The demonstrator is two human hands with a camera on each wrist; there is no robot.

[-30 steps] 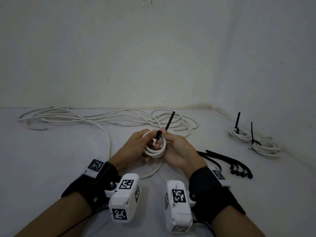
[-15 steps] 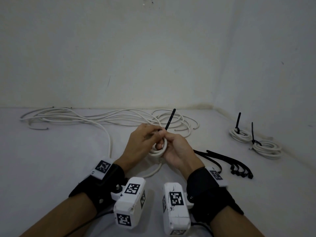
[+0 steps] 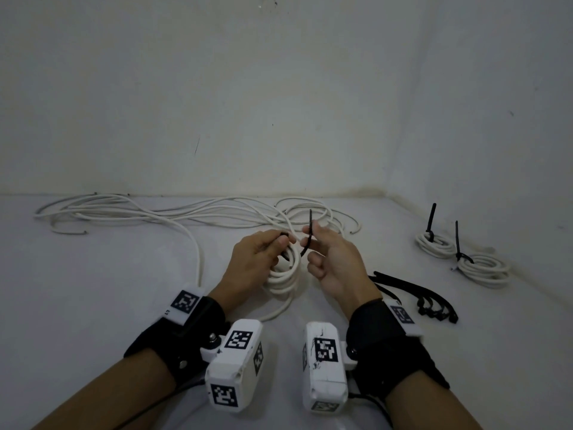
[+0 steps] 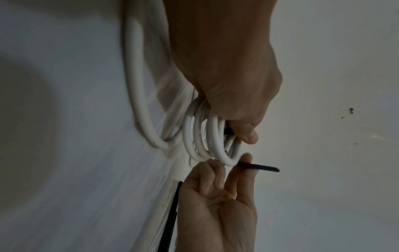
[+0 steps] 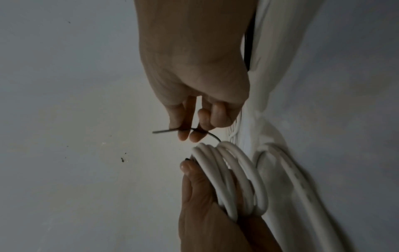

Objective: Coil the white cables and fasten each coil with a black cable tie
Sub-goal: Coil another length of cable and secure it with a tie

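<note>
Loose white cables point(image 3: 173, 212) sprawl behind; spare ties point(image 3: 415, 290) lie right, beside two tied coils point(image 3: 459, 256); my left hand point(image 3: 254, 262) grips the smooth round coil point(image 3: 283, 274); my right hand point(image 3: 335, 262) pinches the thin black tie point(image 3: 310, 231).

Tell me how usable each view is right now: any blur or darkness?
Head view: dim but sharp; coil and tie readable. Left wrist view: cable streaked by motion blur, left hand shadowed. Right wrist view: dark, right hand soft, surface blurred.

Loose cables point(image 3: 173, 212) behind hands, tied coils point(image 3: 459, 256) far right
</note>
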